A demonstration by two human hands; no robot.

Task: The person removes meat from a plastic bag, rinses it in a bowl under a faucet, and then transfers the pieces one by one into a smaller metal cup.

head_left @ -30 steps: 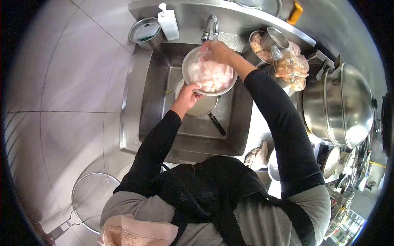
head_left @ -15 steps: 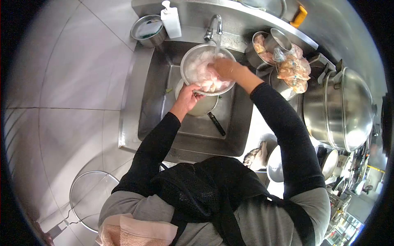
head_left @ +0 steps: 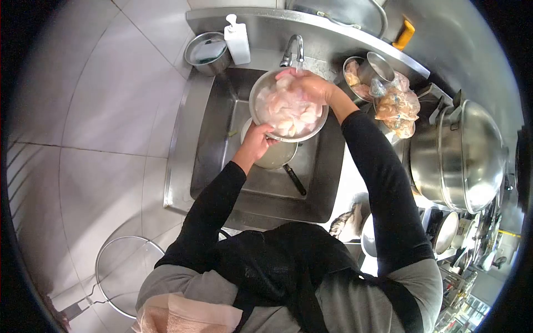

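My left hand [head_left: 256, 143] grips the near-left rim of a round metal bowl [head_left: 302, 137], held tilted above the sink [head_left: 233, 211]. Pale pink-white pieces [head_left: 287, 115], like raw meat, fill much of it. My right hand [head_left: 312, 89] lies over the pieces at the far side, its fingers apart and partly blurred among them. Water runs from the faucet [head_left: 294, 47] down beside this hand into the bowl. Below, partly hidden by the bowl, a pan [head_left: 276, 158] with a black handle [head_left: 295, 179] rests in the sink and holds cloudy liquid.
A white pump bottle [head_left: 237, 43] and a metal pot [head_left: 207, 53] stand at the sink's back left corner. To the right are containers with bagged raw meat [head_left: 397, 105] and a large lidded steel pot [head_left: 472, 155]. A round strainer [head_left: 99, 272] is at lower left.
The bowl sits slightly lower and further right in view, tipped more toward me. My right hand has shifted to the bowl's far right side, showing more of the pieces. The view has tilted slightly.
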